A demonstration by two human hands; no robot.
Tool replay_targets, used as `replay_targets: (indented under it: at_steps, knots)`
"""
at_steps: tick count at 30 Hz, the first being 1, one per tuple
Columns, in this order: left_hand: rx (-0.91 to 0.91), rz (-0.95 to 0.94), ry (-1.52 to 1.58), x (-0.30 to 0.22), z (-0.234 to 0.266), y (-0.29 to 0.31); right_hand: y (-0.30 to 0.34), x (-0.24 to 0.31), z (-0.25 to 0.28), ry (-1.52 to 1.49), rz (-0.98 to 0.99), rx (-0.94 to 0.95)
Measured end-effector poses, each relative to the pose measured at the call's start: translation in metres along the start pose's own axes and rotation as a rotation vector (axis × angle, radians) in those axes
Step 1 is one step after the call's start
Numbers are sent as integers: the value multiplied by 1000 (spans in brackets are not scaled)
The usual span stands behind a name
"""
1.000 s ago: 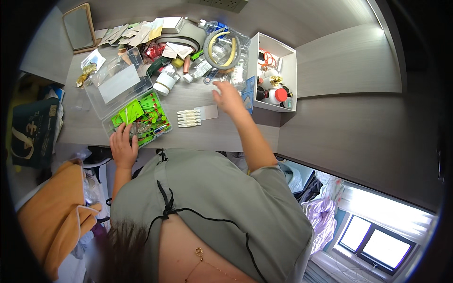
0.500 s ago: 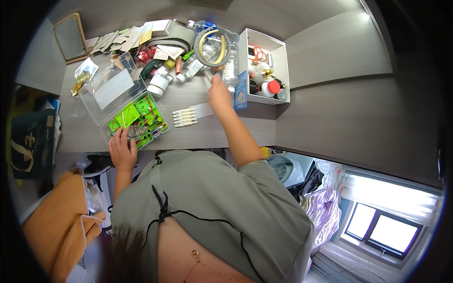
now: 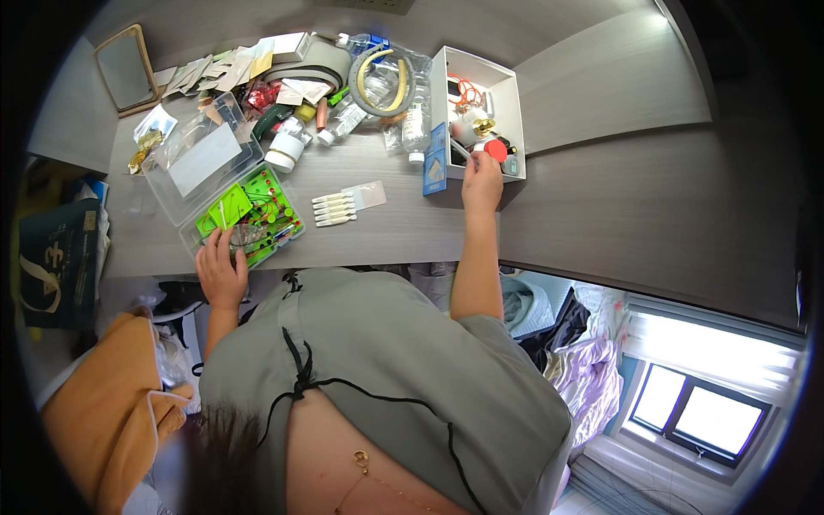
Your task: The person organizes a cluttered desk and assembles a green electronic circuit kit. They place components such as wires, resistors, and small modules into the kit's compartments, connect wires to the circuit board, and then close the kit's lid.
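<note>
My right hand (image 3: 482,182) is over the near side of a white box (image 3: 442,94). Its closed fingers pinch a slim, pale translucent stick-like piece (image 3: 461,150), whose kind I cannot make out. Close by in the box are a red-capped container (image 3: 495,153), a gold-topped item (image 3: 483,127) and an orange cord (image 3: 463,91). My left hand (image 3: 221,268) lies with fingers stretched at the near left edge of an open clear plastic case (image 3: 296,228). Inside it sit a bright green tray (image 3: 230,209) and small red, green and black pieces.
Several cream-coloured clips or small tubes (image 3: 334,209) lie in a row beside a pale card (image 3: 369,195). A blue card (image 3: 436,161) leans on the box. Bottles (image 3: 415,129), a white jar (image 3: 283,153), ring-shaped bands (image 3: 380,81) and papers crowd the back; a framed mirror (image 3: 126,69) stands far left.
My right hand has moved right, from the bottles and pale card to the white box, with a thin piece in its fingers. My left hand stays at the case.
</note>
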State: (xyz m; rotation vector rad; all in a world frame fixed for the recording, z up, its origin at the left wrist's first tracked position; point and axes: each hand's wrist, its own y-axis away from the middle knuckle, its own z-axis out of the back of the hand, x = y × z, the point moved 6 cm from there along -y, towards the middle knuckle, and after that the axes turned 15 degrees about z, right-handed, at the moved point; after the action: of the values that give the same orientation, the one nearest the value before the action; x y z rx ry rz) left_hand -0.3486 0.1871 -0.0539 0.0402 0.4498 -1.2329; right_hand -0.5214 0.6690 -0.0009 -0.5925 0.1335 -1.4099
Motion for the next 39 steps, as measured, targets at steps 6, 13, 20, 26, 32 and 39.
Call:
replay_targets:
  at_steps: [6,13,20,26,32,39]
  knots:
    - [-13,4,-4,4,-2,3,-4,25,3,-76,114,-150]
    - [-1,3,7,-1,1,0,3,112,-94,-346,368,99]
    - [-6,-5,12,-2,2,-2,-36,113,-166,78,207,380]
    - [11,35,8,5,-2,4,-54,109,-154,-64,170,455]
    - [-10,22,31,3,-2,2,-44,87,-140,-922,-172,278]
    - [-17,14,22,5,0,4,-32,182,-78,-1419,-40,71]
